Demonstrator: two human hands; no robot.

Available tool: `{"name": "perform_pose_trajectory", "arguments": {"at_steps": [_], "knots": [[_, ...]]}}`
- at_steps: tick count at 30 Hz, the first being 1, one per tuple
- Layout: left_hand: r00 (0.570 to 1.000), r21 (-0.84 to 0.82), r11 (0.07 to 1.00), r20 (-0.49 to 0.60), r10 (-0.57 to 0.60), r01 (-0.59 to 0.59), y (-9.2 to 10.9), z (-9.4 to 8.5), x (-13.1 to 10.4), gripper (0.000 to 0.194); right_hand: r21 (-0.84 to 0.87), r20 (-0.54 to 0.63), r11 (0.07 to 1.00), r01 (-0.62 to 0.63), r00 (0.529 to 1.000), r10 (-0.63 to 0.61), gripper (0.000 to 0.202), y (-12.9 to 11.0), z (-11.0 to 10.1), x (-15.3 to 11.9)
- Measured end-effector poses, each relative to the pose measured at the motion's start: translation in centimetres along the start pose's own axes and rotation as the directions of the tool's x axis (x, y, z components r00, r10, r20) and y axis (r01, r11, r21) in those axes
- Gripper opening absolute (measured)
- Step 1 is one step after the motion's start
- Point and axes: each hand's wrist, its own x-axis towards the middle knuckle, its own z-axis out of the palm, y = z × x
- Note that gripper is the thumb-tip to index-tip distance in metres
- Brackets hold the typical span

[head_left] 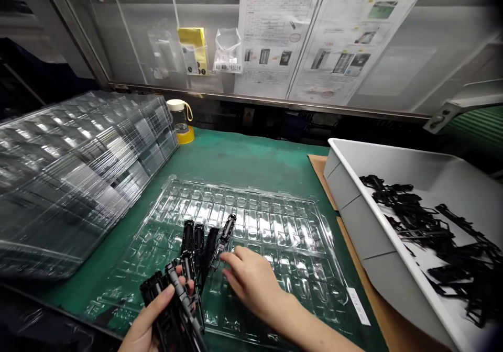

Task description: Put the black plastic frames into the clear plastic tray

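Dim overall; overhead glare on clear tray stack point(78, 153); corners dark, edges warped.

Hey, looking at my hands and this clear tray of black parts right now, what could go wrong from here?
1. The left hand grips a loose fan of black parts; some might slip out onto the clear tray.
2. The right hand is touching one black part that lies tilted across the pockets, so it may sit crooked.
3. The thin tray lies unheld on the green mat; pressing could shift it.
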Motion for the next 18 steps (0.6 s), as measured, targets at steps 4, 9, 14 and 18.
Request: {"name": "perform_pose_trajectory", "arguments": {"at_steps": [4,9,14,18], "knots": [[1.0,-0.035,0.999,0.02,0.005,-0.005,-0.4,-0.9,-0.5,0.054,-0.081,-0.031,0.992,0.102,0.994,-0.105,0.016,0.8,2.4,1.7],[0.997,-0.017,0.999,0.063,0.05,-0.049,-1.3,-2.0,-1.5,0.06,0.006,-0.143,0.993,0.117,0.983,-0.114,0.017,1.1,2.1,1.5],[0.992,0.039,0.993,0.072,0.106,-0.109,-2.2,-2.7,-2.1,0.06,0.297,-0.311,0.955,-0.022,0.943,0.119,0.013,1.6,-1.7,-1.3],[0.988,0.037,0.992,0.102,0.116,-0.12,-3.1,-2.7,-2.1,0.066,0.599,-0.297,0.793,-0.11,0.89,0.347,0.016,1.2,-4.3,-3.8]]}}
